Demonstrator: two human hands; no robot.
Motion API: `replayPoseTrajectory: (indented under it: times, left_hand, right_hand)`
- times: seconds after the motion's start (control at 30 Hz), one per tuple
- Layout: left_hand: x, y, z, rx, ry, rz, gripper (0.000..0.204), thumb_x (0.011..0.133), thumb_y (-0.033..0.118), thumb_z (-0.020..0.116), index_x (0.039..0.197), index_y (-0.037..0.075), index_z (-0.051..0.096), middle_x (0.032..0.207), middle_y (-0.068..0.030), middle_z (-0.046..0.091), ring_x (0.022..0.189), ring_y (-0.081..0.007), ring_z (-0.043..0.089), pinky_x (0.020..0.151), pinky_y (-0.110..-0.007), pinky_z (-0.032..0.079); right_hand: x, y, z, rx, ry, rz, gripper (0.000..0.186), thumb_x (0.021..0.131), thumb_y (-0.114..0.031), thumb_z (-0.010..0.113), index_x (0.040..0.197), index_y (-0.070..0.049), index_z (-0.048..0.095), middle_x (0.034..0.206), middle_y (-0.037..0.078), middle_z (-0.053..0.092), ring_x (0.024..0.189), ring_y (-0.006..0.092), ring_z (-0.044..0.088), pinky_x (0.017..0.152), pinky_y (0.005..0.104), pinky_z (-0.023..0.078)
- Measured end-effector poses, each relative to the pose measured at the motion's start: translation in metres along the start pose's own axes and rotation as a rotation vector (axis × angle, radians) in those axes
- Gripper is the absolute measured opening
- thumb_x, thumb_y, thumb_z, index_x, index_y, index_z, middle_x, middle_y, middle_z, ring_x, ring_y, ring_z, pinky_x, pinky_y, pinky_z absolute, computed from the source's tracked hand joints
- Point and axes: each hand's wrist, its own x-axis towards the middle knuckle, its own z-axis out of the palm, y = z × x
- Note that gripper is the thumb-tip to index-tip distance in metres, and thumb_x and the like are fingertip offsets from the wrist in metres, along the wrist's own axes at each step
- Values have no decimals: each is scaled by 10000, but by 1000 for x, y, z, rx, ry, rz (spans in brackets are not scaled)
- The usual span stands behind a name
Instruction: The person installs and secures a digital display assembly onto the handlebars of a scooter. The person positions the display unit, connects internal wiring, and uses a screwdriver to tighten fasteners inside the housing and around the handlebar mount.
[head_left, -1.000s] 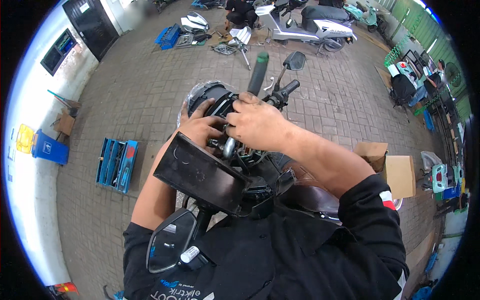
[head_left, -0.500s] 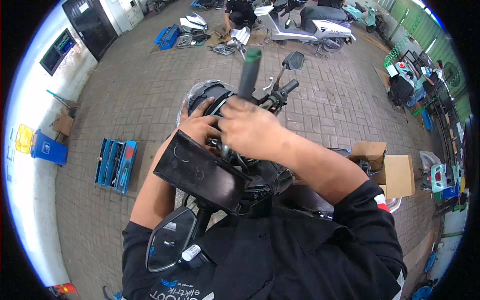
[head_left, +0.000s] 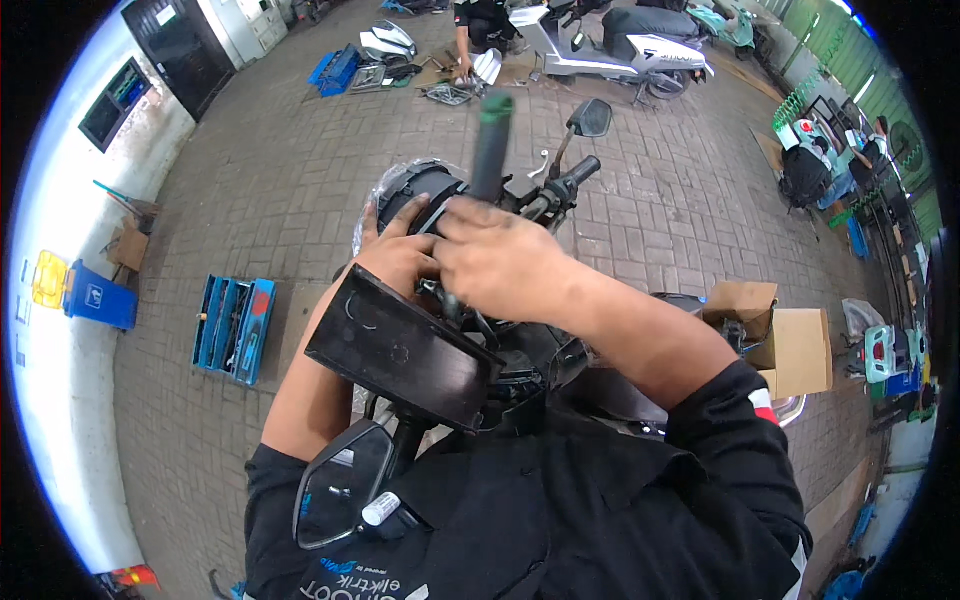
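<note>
My left hand [head_left: 395, 255] has its fingers spread over the edge of a round black headlight housing [head_left: 425, 187] with clear plastic wrap around its far side, holding it. Close beside it, my right hand [head_left: 500, 255] is closed around a tool with a dark handle and green end [head_left: 490, 150]. The handle stands up above the fist and is a little blurred; the tool's lower end is hidden by my hands. Both hands are at the front of a motorbike, by its handlebar grip [head_left: 575, 178]. A black rectangular panel [head_left: 400, 345] covers part of my left forearm.
One mirror [head_left: 345, 485] is near my chest, another [head_left: 590, 118] beyond the handlebar. An open blue toolbox [head_left: 235, 330] lies on the paving at left, an open cardboard box [head_left: 795, 350] at right. Farther off, a person [head_left: 485, 25] crouches near a white scooter [head_left: 610, 60].
The tool's handle has swung slightly left and more upright, and my right hand has turned a little with it. My left hand stays on the housing. The crouching person's arm has shifted.
</note>
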Motion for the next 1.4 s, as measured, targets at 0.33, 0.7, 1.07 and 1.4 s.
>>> replayPoseTrajectory:
  times: [0.33, 0.7, 1.07, 1.4]
  left_hand:
    - [12, 19, -19, 15, -129, -84, 334, 701, 225, 829, 1033, 217, 797, 1365, 16, 624, 1541, -339, 177, 1129, -798, -33]
    - [9, 10, -19, -6, -130, -19, 382, 667, 215, 849, 1043, 255, 797, 1354, 32, 631, 1543, -339, 176, 1145, -777, -22]
    - [4, -8, 7, -6, 62, 52, 473, 618, 253, 836, 1084, 202, 775, 1343, 28, 604, 1533, -337, 197, 1131, -794, 16]
    - [9, 11, -18, -49, -88, -59, 410, 644, 178, 862, 1046, 198, 783, 1383, 8, 604, 1535, -337, 199, 1167, -735, -19]
  right_hand:
    - [-37, 36, 43, 273, -229, 170, 179, 778, -153, 648, 837, -261, 779, 881, -39, 647, 996, 192, 620, 1041, 381, 418]
    - [-41, 11, 20, 163, -265, 173, 160, 761, -270, 730, 887, -171, 727, 906, 4, 617, 1028, 213, 617, 1088, 425, 388]
    - [-3, 32, 24, 89, -5, -288, 102, 782, -197, 594, 740, -148, 673, 849, -2, 592, 940, 191, 601, 995, 350, 424]
    - [-51, 23, 52, 350, -309, 108, 437, 701, -449, 817, 971, -132, 684, 945, 25, 623, 989, 224, 618, 971, 422, 418]
